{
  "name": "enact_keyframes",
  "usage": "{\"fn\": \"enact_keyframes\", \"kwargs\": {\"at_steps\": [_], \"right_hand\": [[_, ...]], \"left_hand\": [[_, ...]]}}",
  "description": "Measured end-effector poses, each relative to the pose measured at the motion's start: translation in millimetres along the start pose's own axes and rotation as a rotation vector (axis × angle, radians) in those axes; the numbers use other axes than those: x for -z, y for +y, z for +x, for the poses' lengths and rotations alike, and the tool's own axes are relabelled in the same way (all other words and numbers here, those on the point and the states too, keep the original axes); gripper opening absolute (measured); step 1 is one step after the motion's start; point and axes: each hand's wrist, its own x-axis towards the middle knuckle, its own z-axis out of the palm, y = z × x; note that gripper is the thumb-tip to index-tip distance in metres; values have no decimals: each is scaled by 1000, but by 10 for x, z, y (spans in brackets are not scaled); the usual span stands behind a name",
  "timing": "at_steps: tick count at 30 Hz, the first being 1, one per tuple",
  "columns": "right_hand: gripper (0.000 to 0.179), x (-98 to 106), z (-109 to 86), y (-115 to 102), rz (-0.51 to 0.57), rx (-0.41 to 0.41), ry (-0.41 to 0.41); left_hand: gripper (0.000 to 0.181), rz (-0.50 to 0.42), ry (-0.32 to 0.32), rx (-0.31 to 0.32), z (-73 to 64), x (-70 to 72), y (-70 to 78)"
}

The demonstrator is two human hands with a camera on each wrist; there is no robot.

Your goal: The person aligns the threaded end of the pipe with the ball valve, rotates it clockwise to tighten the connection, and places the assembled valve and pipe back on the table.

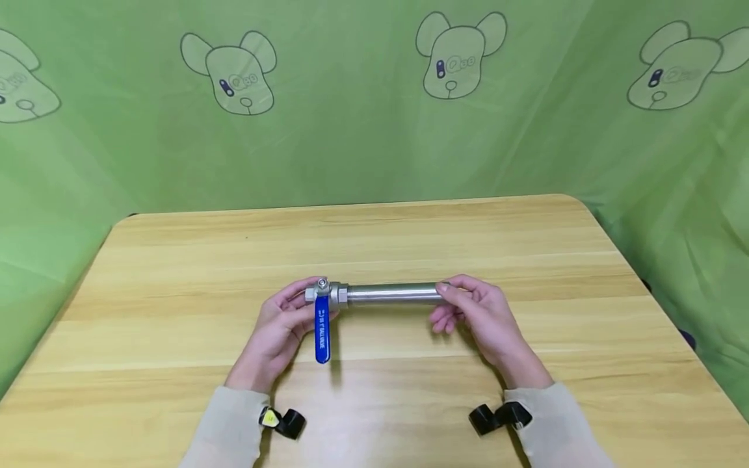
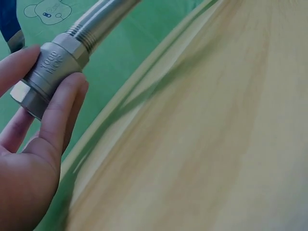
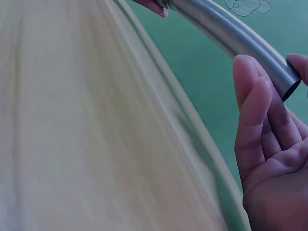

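My left hand (image 1: 282,328) grips the metal body of a ball valve (image 1: 335,296) between thumb and fingers. Its blue lever (image 1: 322,335), printed with white lettering, points toward me. A shiny steel pipe (image 1: 392,294) runs level from the valve to the right, its end seated in the valve. In the left wrist view, some screw thread shows where pipe meets valve body (image 2: 53,67). My right hand (image 1: 484,318) pinches the pipe's free end with the thumb on the near side. The open pipe end (image 3: 290,91) shows in the right wrist view. Both parts are held above the table.
Underneath is a wood-grain table (image 1: 374,240) with rounded far corners. A green cloth (image 1: 351,149) printed with cartoon animal heads hangs behind and along the sides. Black wrist cameras (image 1: 290,424) are worn at both light sleeves.
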Motion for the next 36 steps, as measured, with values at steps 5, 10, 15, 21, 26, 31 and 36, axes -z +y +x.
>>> {"fn": "enact_keyframes", "kwargs": {"at_steps": [5, 10, 15, 21, 26, 31, 36], "right_hand": [[23, 7, 3, -3, -17, -24, 23], [34, 16, 7, 29, -61, -56, 45], [51, -10, 22, 27, -118, -83, 84], [50, -56, 15, 11, -122, -59, 48], [29, -28, -5, 16, -31, 13, -43], [53, 24, 2, 36, 34, 74, -107], [48, 50, 13, 49, 58, 73, -126]], "left_hand": [[55, 10, -21, 11, 1, 2, -10], [56, 26, -24, 14, -9, 4, -25], [54, 36, -25, 20, -8, -10, -25], [54, 26, 10, 15, -4, -26, -18], [55, 21, 11, 17, 0, -23, -11], [56, 8, 2, 14, 3, -23, -9], [55, -1, -5, 12, 1, -23, -9]]}}
